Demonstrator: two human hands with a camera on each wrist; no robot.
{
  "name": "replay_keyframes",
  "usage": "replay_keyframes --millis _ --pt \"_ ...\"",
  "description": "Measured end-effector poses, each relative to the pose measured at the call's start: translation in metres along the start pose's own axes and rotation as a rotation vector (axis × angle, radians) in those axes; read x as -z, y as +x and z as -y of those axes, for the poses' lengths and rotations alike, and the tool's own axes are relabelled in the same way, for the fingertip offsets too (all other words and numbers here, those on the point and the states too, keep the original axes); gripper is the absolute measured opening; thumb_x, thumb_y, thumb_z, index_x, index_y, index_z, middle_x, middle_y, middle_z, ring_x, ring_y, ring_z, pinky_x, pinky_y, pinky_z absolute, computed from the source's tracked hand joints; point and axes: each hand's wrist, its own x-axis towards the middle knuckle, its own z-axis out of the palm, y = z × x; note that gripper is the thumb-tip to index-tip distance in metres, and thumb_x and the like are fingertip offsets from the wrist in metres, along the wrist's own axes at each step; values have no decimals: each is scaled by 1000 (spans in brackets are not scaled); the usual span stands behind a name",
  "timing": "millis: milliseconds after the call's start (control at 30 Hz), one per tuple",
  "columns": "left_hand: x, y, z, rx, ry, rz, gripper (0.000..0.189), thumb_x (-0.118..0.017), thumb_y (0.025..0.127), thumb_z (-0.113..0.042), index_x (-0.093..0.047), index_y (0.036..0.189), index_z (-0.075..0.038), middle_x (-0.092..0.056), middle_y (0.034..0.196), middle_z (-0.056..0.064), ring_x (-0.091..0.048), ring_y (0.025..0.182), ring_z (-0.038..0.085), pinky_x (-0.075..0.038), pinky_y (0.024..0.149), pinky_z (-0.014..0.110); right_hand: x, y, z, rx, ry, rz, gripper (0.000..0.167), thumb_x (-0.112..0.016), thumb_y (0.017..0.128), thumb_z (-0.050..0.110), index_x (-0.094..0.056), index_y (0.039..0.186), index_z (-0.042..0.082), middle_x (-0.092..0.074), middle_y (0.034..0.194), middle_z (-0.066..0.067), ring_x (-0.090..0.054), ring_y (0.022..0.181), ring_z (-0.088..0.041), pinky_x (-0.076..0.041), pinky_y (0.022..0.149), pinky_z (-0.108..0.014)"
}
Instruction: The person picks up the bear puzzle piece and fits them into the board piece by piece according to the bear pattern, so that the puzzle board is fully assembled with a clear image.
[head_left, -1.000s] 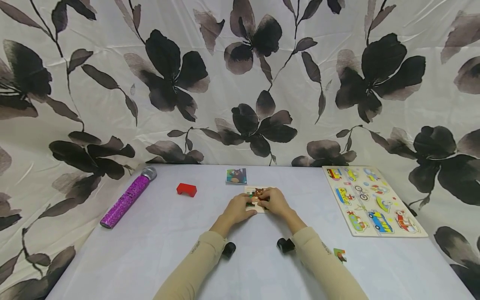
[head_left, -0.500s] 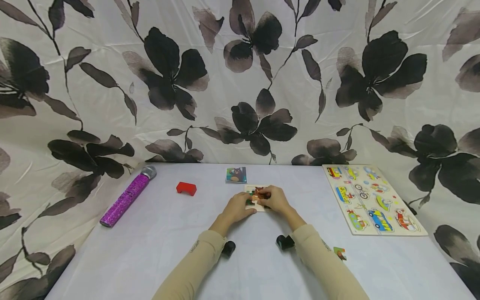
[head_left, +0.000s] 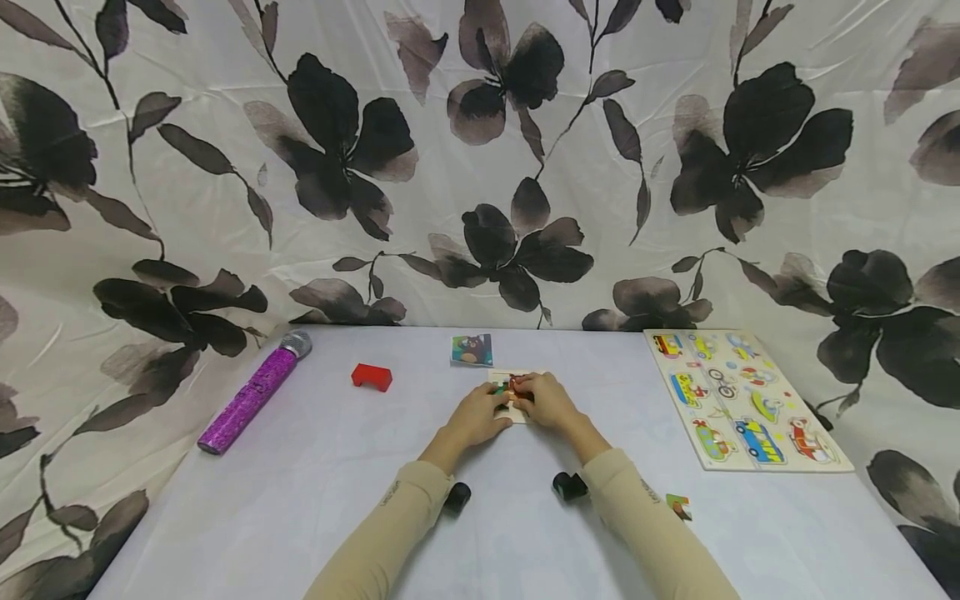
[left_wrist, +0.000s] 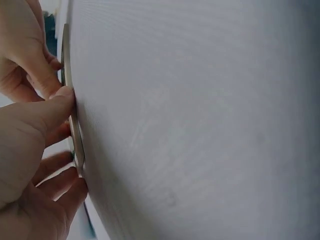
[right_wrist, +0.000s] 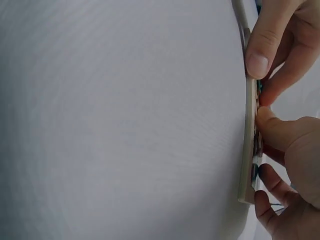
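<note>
A small wooden jigsaw puzzle board (head_left: 517,417) with a brown animal picture lies at mid-table, partly hidden under both hands. My left hand (head_left: 476,416) grips its left side, thumb on the near edge and fingers spread along the side. From the right, my right hand (head_left: 549,402) reaches over the picture, its thumb and fingertips pinching at a puzzle piece on the board; that piece is mostly covered. In the right wrist view, the board's pale edge (right_wrist: 249,145) stands out beside the fingers. A loose puzzle piece (head_left: 678,507) lies beside my right sleeve.
Just behind the board lies a small picture card (head_left: 472,350). A red block (head_left: 372,377) and a purple glitter microphone (head_left: 256,392) lie to the left. At the right is a large vehicle puzzle board (head_left: 750,402). A floral curtain (head_left: 480,167) hangs behind the table.
My right hand has shifted slightly left over the picture, covering more of it. My left hand stays at the board's left side; the other things have stayed put.
</note>
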Motion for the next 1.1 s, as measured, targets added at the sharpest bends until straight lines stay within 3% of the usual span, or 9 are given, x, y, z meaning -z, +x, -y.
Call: replay_keyframes --millis 200,400,567,733,1100 --pt "0 -1 0 -24 -25 0 49 -67 88 -24 -56 125 5 -53 133 17 -51 119 35 -40 103 42 -2 1 4 -43 44 -33 29 -72 82 12 -68 105 -5 -66 109 -19 -61 102 -34 -47 92 -46" --pt "-1 0 0 11 -29 15 51 -67 88 -26 -55 126 6 -52 134 16 -50 120 32 -40 104 40 -2 0 1 -140 194 -77 43 -78 77 11 -61 114 -3 -67 106 -16 -59 82 -22 -51 73 -35" --pt "0 1 1 -1 -26 8 51 -67 88 -25 -55 125 7 -53 133 17 -50 120 33 -40 104 40 -2 -1 0 -121 208 -106 44 -78 76 9 -58 114 -2 -68 103 -17 -56 72 -19 -48 64 -30" --pt "1 1 2 6 -35 10 51 -67 88 -25 -55 125 7 -52 134 17 -49 122 33 -39 105 40 -4 -1 -2 -95 195 -115 49 -75 77 6 -53 120 -2 -68 104 -18 -55 71 -18 -48 65 -31" --pt "1 -1 1 -9 -32 -5 49 -68 87 -24 -57 123 8 -54 130 19 -52 117 35 -41 102 42 -1 0 -5 -205 423 -101 62 -77 70 -4 -50 125 -6 -65 112 -19 -54 81 -22 -45 74 -28"
